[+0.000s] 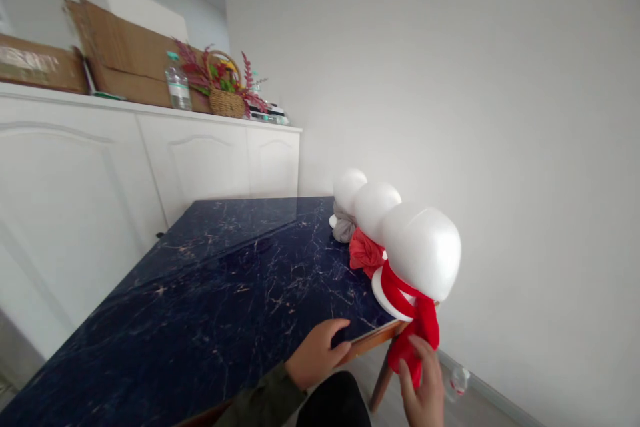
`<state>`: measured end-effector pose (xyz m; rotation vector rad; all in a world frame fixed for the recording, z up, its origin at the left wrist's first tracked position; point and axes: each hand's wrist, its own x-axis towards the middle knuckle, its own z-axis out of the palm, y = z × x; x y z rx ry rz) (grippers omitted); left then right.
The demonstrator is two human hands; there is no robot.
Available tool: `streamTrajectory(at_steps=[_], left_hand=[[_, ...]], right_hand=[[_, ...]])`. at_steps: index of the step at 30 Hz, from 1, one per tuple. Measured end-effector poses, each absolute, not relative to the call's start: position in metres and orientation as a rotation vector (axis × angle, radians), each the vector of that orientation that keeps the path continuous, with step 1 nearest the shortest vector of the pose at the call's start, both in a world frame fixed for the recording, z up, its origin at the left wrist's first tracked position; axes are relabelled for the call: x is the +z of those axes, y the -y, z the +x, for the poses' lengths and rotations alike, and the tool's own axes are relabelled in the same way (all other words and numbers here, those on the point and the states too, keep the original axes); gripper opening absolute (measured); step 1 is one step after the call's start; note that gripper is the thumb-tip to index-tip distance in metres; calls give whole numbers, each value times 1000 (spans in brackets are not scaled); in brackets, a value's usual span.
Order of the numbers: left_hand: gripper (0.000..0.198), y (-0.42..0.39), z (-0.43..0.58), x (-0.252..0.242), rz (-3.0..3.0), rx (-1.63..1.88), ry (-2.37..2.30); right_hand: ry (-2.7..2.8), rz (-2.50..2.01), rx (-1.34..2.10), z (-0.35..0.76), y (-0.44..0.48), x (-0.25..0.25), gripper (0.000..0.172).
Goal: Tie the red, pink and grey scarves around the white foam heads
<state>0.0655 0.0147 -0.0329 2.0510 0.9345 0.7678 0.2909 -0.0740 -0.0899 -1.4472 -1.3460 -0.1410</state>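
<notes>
Three white foam heads stand in a row along the right edge of a dark blue marble-patterned table (215, 287). The nearest head (423, 250) wears a red scarf (417, 330) knotted at its neck, its tail hanging off the table's corner. My right hand (425, 387) reaches up to that tail, fingers touching the red cloth. My left hand (317, 350) rests on the table's near edge, fingers curled over it. The middle head (375, 210) has a red scarf (365, 252). The far head (349, 188) has a grey scarf (344, 227).
A white cabinet (150, 160) runs along the left wall, bearing cardboard boxes (120, 53), a water bottle (177, 85) and a wicker basket of red flowers (225, 90). A plain wall rises close on the right. A plastic bottle (457, 380) lies on the floor by the baseboard.
</notes>
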Motion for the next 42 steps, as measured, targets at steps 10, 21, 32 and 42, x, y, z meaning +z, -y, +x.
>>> streamTrajectory(at_steps=[10,21,32,42], left_hand=[[31,-7,-44,-27,1745,1081,-1162],[30,-6,-42,-27,1796,1065,-1044],[32,-1,-43,-25,1804,1062,-1085],[30,-3,-42,-29,1823,1082,-1108]], right_hand=[[1805,-1053,728,83,-21,-32,34],[1775,-1120,804,86,-18,-35,27],[1786,-1117,802,83,-17,-34,26],[1790,-1108,774,84,-17,-34,27]])
